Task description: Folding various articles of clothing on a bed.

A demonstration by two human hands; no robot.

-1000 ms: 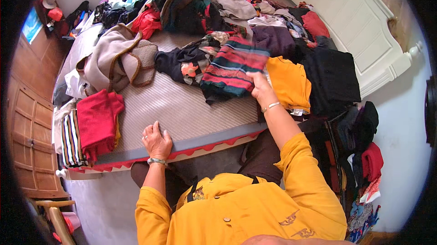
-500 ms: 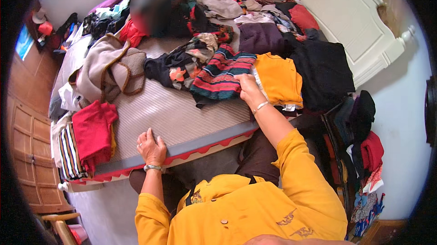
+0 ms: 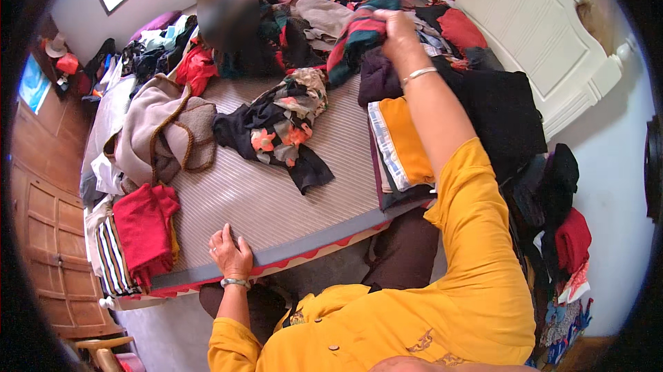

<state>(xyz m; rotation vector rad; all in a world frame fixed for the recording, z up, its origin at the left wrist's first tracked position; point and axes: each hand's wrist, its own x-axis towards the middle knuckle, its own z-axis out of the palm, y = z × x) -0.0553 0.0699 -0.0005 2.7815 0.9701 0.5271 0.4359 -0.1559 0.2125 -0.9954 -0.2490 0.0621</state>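
Note:
My right hand (image 3: 399, 32) is raised over the far side of the bed, its fingers closed on a red, green and black striped garment (image 3: 356, 39). The garment hangs bunched and blurred above the clothes there. Flat on the near edge of the mattress (image 3: 269, 213) rests my left hand (image 3: 232, 251), fingers apart and holding nothing. In the middle of the bed lies a crumpled black garment with orange flowers (image 3: 283, 130). Under my right forearm sits a folded yellow garment (image 3: 406, 138) on a stack, partly hidden by the arm.
A folded black garment (image 3: 498, 116) lies at the right, by the white headboard (image 3: 539, 33). To the left are a beige blanket-like cloth (image 3: 148, 127) and a folded red garment (image 3: 143, 227). A person (image 3: 238, 54) is across the bed among heaped clothes. More clothes (image 3: 573, 241) hang at the right.
My right hand has lifted the striped garment from beside the yellow one and carried it away toward the far right. The floral garment now shows more fully. My left hand stays on the mattress edge.

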